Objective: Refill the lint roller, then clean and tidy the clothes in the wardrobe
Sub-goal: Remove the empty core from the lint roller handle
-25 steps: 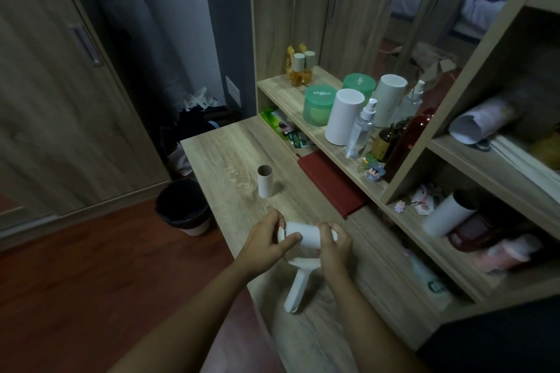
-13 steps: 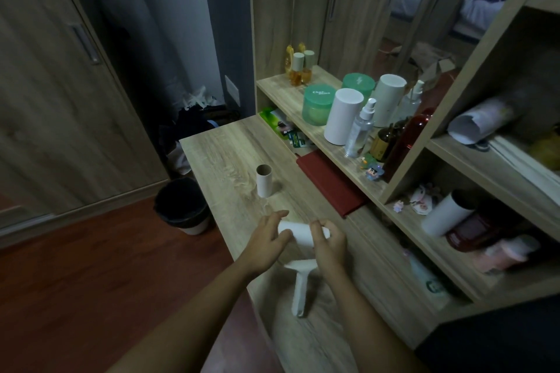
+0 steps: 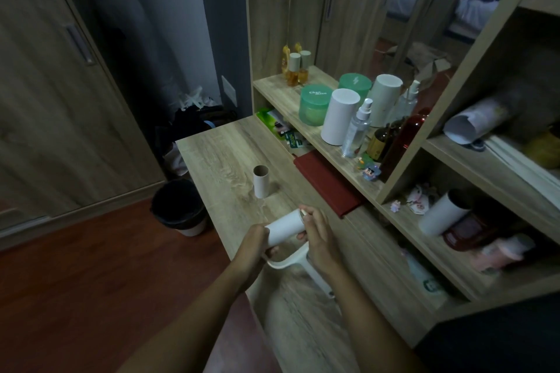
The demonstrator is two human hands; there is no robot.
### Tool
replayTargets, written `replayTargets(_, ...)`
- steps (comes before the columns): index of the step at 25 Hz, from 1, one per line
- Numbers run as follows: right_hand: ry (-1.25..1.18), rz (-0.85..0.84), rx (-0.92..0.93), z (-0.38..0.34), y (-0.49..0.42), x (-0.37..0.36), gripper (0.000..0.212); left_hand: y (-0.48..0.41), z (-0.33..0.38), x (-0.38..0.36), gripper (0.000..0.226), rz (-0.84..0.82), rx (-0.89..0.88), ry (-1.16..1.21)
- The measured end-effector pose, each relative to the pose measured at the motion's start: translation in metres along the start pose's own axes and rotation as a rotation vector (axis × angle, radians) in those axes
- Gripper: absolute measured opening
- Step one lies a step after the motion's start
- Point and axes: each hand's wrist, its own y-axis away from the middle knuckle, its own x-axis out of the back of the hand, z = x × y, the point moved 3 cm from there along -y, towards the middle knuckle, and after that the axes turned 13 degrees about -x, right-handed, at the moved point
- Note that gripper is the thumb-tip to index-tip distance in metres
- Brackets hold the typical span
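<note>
Behind both hands (image 3: 318, 236), the lint roller (image 3: 286, 227) hides (ends covered).

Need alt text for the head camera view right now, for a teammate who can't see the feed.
Both hands hold a white lint roller above a wooden desk, the left hand at one end of the roll and the right hand at the other. An empty cardboard core stands upright on the desk beyond them, and bottles and jars crowd the shelf to the right.

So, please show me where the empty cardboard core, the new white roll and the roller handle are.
empty cardboard core (image 3: 260, 182): head view, its side wall.
new white roll (image 3: 285, 227): head view, middle of its side.
roller handle (image 3: 316, 277): head view, its shaft.
</note>
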Motion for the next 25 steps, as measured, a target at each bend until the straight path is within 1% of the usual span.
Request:
replayTargets(1, 0.000, -0.005, 0.008, -0.001, 0.001, 0.000, 0.021, 0.000, -0.002, -0.001, 0.039, 0.022, 0.037, 0.068)
replayTargets(3, 0.026, -0.004, 0.029, -0.003, 0.000, 0.001, 0.028, 0.000, -0.006, 0.001, 0.043, 0.034, 0.072, 0.119)
replayTargets(5, 0.089, 0.016, 0.065, -0.003, -0.002, 0.003, 0.032, 0.002, -0.007, 0.002, 0.049, 0.025, 0.081, 0.170)
replayTargets(7, 0.115, 0.028, 0.086, -0.003, -0.006, 0.004, 0.032, 0.002, -0.007, 0.005, 0.054, -0.024, 0.046, 0.168)
replayTargets(9, 0.119, 0.035, 0.091, -0.005, -0.009, 0.005, 0.032, 0.003, -0.004, 0.004, 0.051, -0.119, -0.044, 0.095)
replayTargets(11, 0.125, 0.041, 0.108, -0.008, -0.009, 0.005, 0.032, 0.004, -0.002, 0.003, 0.043, -0.161, -0.112, 0.046)
replayTargets(14, 0.173, 0.084, 0.155, -0.011, -0.006, 0.004, 0.032, 0.004, 0.000, 0.004, 0.039, -0.118, -0.180, 0.003)
replayTargets(18, 0.223, 0.158, 0.172, -0.008, -0.005, -0.001, 0.032, 0.006, 0.000, 0.005, 0.030, -0.075, -0.269, -0.092)
replayTargets(21, 0.242, 0.242, 0.222, -0.005, -0.003, -0.004, 0.030, 0.007, 0.000, 0.005, 0.032, -0.043, -0.311, -0.157)
replayTargets(25, 0.260, 0.234, 0.229, -0.007, -0.001, -0.004, 0.030, 0.006, 0.001, 0.008, 0.027, -0.016, -0.330, -0.195)
